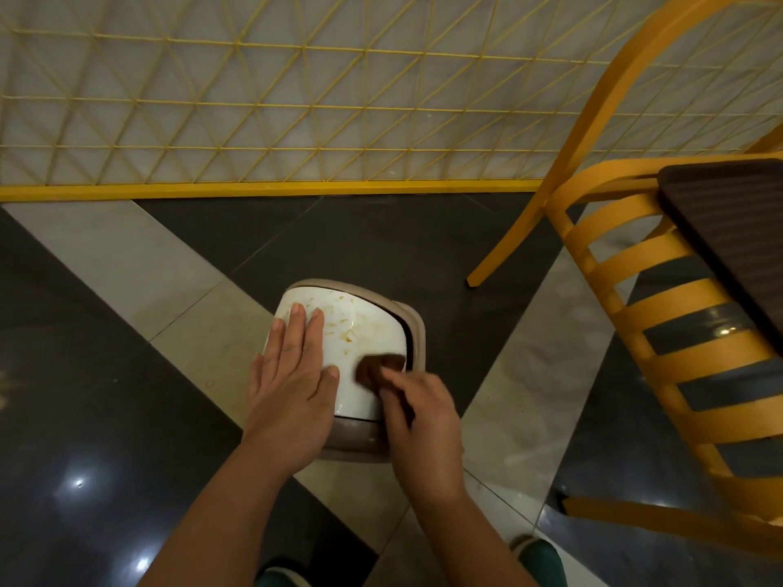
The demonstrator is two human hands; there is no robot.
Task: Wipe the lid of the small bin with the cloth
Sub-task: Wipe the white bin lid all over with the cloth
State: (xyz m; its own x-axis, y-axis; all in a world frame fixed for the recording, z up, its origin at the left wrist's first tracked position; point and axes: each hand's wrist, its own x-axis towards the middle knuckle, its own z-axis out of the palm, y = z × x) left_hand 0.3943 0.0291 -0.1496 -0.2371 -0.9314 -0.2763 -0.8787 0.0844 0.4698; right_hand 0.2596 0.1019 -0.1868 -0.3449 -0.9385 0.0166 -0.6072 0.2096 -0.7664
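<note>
The small bin (413, 328) stands on the floor just ahead of my feet, beige with a white lid (364, 332). Orange-brown smears mark the far half of the lid. My left hand (292, 374) lies flat on the lid's left side, fingers straight, pressing down on it. My right hand (419, 413) grips a dark brown cloth (377, 368) and holds it against the lid's near right part. The cloth's lower end is hidden under my fingers.
A yellow slatted chair (635, 315) stands close on the right, one leg near the bin. A dark table top (728, 230) overlaps the chair. A yellow lattice partition (271, 120) runs across behind the bin. My green shoes (538, 561) show at the bottom.
</note>
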